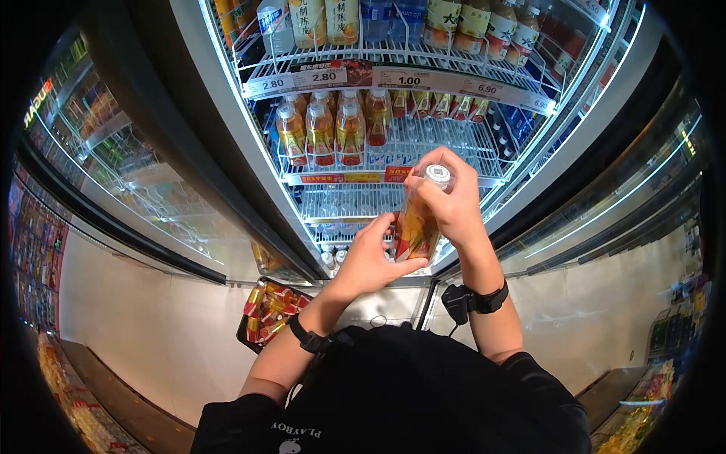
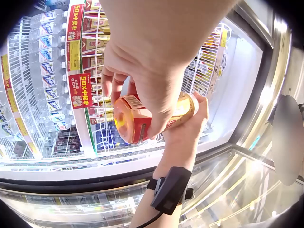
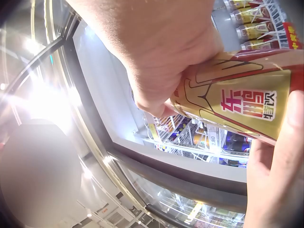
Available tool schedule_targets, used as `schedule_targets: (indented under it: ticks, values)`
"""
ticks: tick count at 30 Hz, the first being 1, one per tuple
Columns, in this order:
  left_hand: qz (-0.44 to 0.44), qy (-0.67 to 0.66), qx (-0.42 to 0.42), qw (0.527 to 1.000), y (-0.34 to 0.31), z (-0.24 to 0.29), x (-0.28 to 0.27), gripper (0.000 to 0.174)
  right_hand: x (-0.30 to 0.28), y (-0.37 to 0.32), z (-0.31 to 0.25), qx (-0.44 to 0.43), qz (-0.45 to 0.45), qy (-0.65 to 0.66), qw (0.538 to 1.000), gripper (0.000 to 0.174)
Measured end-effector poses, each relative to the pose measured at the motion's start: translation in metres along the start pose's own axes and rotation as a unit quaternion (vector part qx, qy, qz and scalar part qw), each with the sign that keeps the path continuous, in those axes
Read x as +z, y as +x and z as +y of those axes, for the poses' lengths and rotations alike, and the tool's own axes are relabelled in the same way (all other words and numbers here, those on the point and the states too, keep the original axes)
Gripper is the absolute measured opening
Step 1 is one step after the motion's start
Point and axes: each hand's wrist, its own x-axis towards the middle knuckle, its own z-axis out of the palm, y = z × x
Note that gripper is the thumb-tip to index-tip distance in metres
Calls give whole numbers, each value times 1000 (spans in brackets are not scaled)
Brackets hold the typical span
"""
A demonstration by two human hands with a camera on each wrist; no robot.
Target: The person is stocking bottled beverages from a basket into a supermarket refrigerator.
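Observation:
A drink bottle [image 1: 417,231] with a gold and red label is held in front of the open cooler, its pale cap up towards the head camera. My right hand [image 1: 456,200] grips it around the neck and shoulder, just below the cap. Lower down, my left hand [image 1: 368,261] holds the base between thumb and fingers. The left wrist view shows the bottle's red lower end [image 2: 137,121] with the left thumb pressed along it. Seen from the right wrist, the gold label [image 3: 247,99] faces the camera, and the left fingers [image 3: 285,156] lie on the lower part.
Similar bottles [image 1: 321,132] stand in rows on the cooler's middle shelf. A price rail [image 1: 423,79] fronts the shelf above, which holds other drinks. On the floor, a dark crate [image 1: 243,331] contains several red and gold bottles. Glass doors flank the cooler.

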Motion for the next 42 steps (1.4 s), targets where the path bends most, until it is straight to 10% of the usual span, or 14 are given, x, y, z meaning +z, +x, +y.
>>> schedule_targets:
  ticks: [17, 37, 42]
  values:
    - [111, 197, 80, 971, 70, -7, -47, 58, 32, 82, 23, -148, -17, -65, 987, 26]
    - [95, 403, -2, 910, 145, -30, -78, 60, 37, 135, 61, -49, 10, -122, 991, 38]
    - [106, 397, 103, 906, 161, -39, -83, 64, 39, 135, 73, -96, 28, -106, 989, 37]
